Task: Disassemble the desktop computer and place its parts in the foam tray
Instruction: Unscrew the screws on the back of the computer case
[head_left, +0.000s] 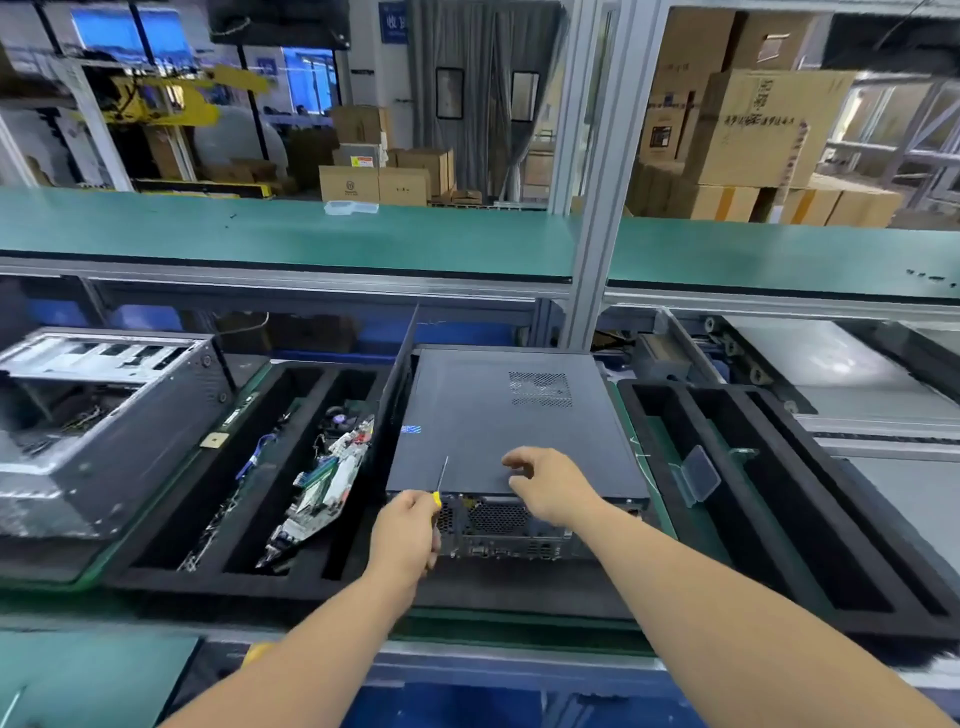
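A dark grey desktop computer (498, 415) lies flat before me, its side cover on top and its rear ports facing me. My left hand (408, 530) grips a yellow-handled screwdriver (440, 483) at the case's near left corner, shaft pointing up. My right hand (550, 486) hovers over the rear edge of the cover with loosely bent fingers, holding nothing. A black foam tray (171, 545) to the left holds a motherboard (322, 483) and cables in its slots. A removed side panel (397, 384) stands upright between that tray and the computer.
A stripped metal chassis (98, 415) sits at far left. A second black foam tray (769, 499) on the right holds a small clear plastic box (696, 475). A green shelf (311, 234) runs overhead behind an aluminium post (592, 249). Conveyor rollers lie at far right.
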